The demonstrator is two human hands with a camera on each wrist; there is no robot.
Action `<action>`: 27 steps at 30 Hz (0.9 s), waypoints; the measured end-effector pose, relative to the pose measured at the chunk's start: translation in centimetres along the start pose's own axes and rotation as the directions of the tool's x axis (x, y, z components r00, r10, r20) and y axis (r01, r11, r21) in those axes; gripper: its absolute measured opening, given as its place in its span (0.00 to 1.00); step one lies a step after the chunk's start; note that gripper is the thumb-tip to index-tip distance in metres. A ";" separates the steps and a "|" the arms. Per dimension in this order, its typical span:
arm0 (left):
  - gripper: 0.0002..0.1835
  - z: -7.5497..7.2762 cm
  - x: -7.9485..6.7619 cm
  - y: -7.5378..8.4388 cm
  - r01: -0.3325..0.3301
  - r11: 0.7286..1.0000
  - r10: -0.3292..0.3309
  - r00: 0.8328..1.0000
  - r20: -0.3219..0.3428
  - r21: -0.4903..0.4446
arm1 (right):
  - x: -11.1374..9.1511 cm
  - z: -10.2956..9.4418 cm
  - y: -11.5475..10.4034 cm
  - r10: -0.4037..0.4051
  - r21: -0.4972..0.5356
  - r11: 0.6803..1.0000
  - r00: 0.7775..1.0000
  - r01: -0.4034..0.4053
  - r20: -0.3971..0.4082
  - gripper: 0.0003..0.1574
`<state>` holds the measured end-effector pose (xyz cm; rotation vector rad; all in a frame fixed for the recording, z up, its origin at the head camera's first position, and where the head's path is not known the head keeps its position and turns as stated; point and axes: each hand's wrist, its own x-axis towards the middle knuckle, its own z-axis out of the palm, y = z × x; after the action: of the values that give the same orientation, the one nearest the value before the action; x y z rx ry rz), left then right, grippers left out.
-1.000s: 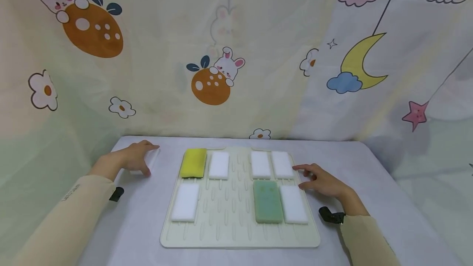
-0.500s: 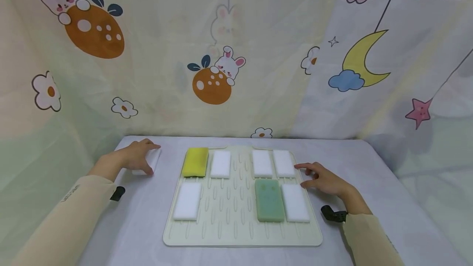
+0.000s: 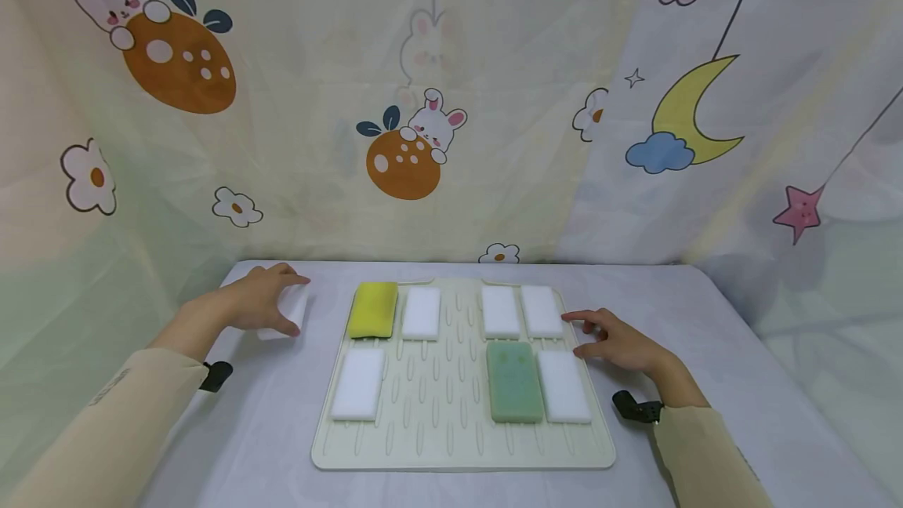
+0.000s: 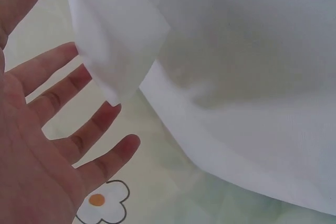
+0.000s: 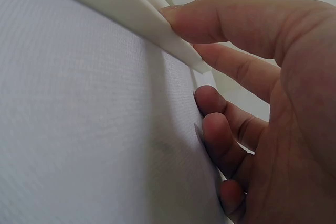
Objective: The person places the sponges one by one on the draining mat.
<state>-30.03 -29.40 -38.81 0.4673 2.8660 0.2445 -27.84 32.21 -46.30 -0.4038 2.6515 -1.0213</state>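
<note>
My left hand [image 3: 262, 299] pinches a white sponge [image 3: 291, 306] by its edges, just above the far left of the table. The left wrist view shows this sponge [image 4: 113, 35] bent between thumb and fingertips, with its shadow on the cloth. On the right, my hand [image 3: 615, 345] touches the right edge of the drying mat [image 3: 451, 445] with thumb and index fingertip; its other fingers are loosely bent. The mat bears a yellow sponge [image 3: 373, 310], a green sponge [image 3: 515, 382] and several white sponges [image 3: 356, 384].
A white cloth [image 3: 254, 429] covers the table. Behind it hangs a printed curtain [image 3: 508, 171] reaching down to the far table edge. Black wrist cameras [image 3: 638, 408] sit on both wrists.
The left hand has lifted the white sponge slightly off the table, and the left forearm has shifted a little. The right hand keeps its place at the mat's edge.
</note>
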 end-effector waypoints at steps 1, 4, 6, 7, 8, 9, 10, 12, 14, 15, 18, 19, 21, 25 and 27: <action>0.52 -0.1 -0.2 0.1 -0.004 1.000 0.004 1.000 -0.003 0.003 | 0.0 0.0 0.0 -0.001 0.000 1.000 1.000 0.001 0.000 0.41; 0.52 -0.4 -0.7 0.6 -0.016 1.000 0.017 1.000 -0.012 0.010 | 0.1 0.0 0.0 -0.002 0.007 1.000 1.000 0.002 0.000 0.41; 0.51 -0.4 -1.0 0.9 -0.029 0.999 0.029 0.999 -0.021 0.014 | 0.1 0.0 0.0 0.003 0.014 1.000 1.000 -0.003 0.002 0.41; 0.51 -0.4 -1.2 1.1 -0.033 0.999 0.033 0.999 -0.024 0.016 | 0.0 0.0 0.0 0.004 0.017 1.000 1.000 -0.004 0.002 0.41; 0.50 -0.3 -1.3 1.2 -0.037 0.999 0.038 0.999 -0.026 0.017 | 0.0 0.1 0.0 0.006 0.019 1.000 1.000 -0.006 0.003 0.41; 0.50 -0.3 -1.5 1.4 -0.041 0.999 0.041 0.999 -0.029 0.015 | 0.0 0.1 0.0 0.008 0.020 1.000 1.000 -0.008 0.005 0.41; 0.50 -0.3 -1.6 1.6 -0.042 0.999 0.042 0.999 -0.030 0.017 | 0.0 0.1 0.0 0.011 0.021 1.000 1.000 -0.011 0.006 0.42; 0.50 -0.3 -1.8 2.1 -0.043 0.999 0.044 0.998 -0.035 0.023 | -0.1 0.1 -0.1 0.014 0.022 1.000 1.000 -0.014 0.007 0.42; 0.50 -0.2 -2.1 2.5 -0.052 0.998 0.053 0.998 -0.042 0.034 | -0.2 0.1 -0.2 0.017 0.022 1.000 1.000 -0.017 0.011 0.42; 0.50 -0.2 -2.3 2.8 -0.056 0.998 0.057 0.997 -0.045 0.042 | -0.2 0.1 -0.3 0.017 0.021 1.000 1.000 -0.017 0.013 0.42; 0.50 -0.4 -2.8 3.7 -0.068 0.996 0.072 0.996 -0.056 0.064 | -0.2 0.1 -0.4 0.015 0.018 1.000 1.000 -0.015 0.015 0.42; 0.50 -0.5 -3.0 4.1 -0.075 0.995 0.079 0.995 -0.060 0.067 | -0.2 0.1 -0.4 0.015 0.015 1.000 1.000 -0.015 0.016 0.42; 0.50 -0.7 -3.2 4.8 -0.089 0.993 0.094 0.994 -0.064 0.073 | -0.2 0.0 -0.4 0.017 0.008 1.000 1.000 -0.017 0.017 0.42; 0.50 -0.8 -3.6 6.0 -0.118 0.989 0.124 0.990 -0.070 0.084 | -0.2 0.0 -0.3 0.014 0.001 1.000 1.000 -0.014 0.020 0.42; 0.50 -0.7 -3.7 6.5 -0.125 0.987 0.132 0.989 -0.071 0.098 | -0.2 -0.1 -0.2 0.012 0.000 1.000 1.000 -0.012 0.016 0.42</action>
<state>-24.91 -24.59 -36.10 0.6758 2.9354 0.1543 -27.65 32.14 -46.08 -0.3943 2.6366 -1.0099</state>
